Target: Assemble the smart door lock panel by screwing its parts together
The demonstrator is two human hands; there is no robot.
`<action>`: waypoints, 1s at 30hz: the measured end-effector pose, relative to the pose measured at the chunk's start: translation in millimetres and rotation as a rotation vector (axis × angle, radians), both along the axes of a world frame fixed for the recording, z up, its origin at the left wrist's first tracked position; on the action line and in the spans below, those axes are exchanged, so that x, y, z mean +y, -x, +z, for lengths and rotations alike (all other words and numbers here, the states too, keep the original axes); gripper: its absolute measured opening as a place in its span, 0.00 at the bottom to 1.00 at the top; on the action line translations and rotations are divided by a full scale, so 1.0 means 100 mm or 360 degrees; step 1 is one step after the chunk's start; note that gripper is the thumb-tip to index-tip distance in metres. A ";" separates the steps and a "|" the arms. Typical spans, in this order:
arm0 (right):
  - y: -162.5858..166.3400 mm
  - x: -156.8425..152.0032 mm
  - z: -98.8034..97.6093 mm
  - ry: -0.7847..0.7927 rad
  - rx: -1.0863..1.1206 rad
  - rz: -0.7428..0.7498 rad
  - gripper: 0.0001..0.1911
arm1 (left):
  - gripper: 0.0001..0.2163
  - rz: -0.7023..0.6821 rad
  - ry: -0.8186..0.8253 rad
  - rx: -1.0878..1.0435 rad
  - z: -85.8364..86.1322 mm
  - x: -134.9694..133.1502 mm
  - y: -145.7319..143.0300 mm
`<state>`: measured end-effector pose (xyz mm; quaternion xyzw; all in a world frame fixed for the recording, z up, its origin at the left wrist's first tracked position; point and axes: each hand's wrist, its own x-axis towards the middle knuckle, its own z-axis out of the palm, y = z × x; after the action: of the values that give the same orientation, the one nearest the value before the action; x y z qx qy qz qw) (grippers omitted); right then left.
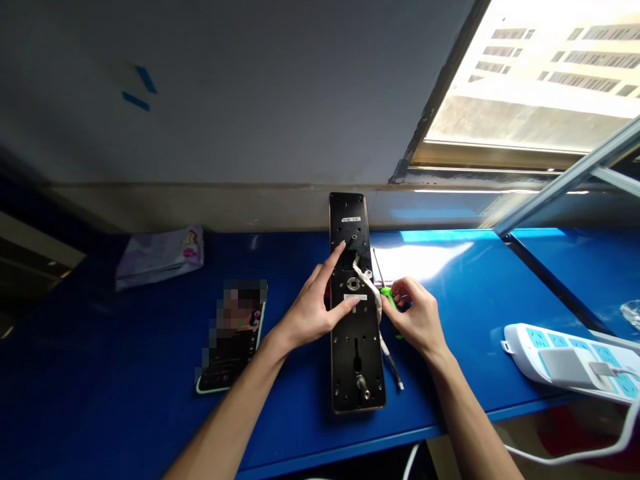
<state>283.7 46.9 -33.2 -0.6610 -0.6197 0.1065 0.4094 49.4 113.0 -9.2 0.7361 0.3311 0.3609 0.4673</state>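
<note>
A long black door lock panel (345,353) lies on the blue table, its back side up, with screw posts, holes and a white label. My left hand (316,305) grips it from the left edge; the thumb and index finger press on its face, the other fingers partly hidden. Out of the panel comes a white-wrapped cable (373,288) that hangs over its right edge to a small connector. Close to that edge, my right hand (416,313) is closed around a green-handled screwdriver (387,295), whose thin shaft points up and away from me.
A phone (233,343) with a pale green edge lies left of the panel, and a folded lilac packet (160,259) farther back. On the right are a white power strip (520,337) with a plugged-in charger and a metal frame bar (555,177). A wall and window stand behind.
</note>
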 end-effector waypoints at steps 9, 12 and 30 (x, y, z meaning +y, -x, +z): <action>-0.05 0.00 -0.06 -0.0057 -0.0054 -0.0034 0.14 | 0.40 0.0442 -0.0081 -0.0034 -0.05 -0.21 -0.28; -0.03 0.06 0.08 -0.0144 -0.0020 -0.0130 0.13 | 0.38 0.0463 -0.0047 -0.0072 -0.07 -0.22 -0.30; -0.08 0.80 0.28 -0.0479 0.0050 0.0388 0.13 | 0.36 0.0382 0.0003 -0.0194 -0.07 -0.15 -0.26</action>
<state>291.5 127.0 -4.9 -0.5106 -0.6977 0.0718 0.4974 75.6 97.8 -15.8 0.6673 0.3881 0.4580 0.4407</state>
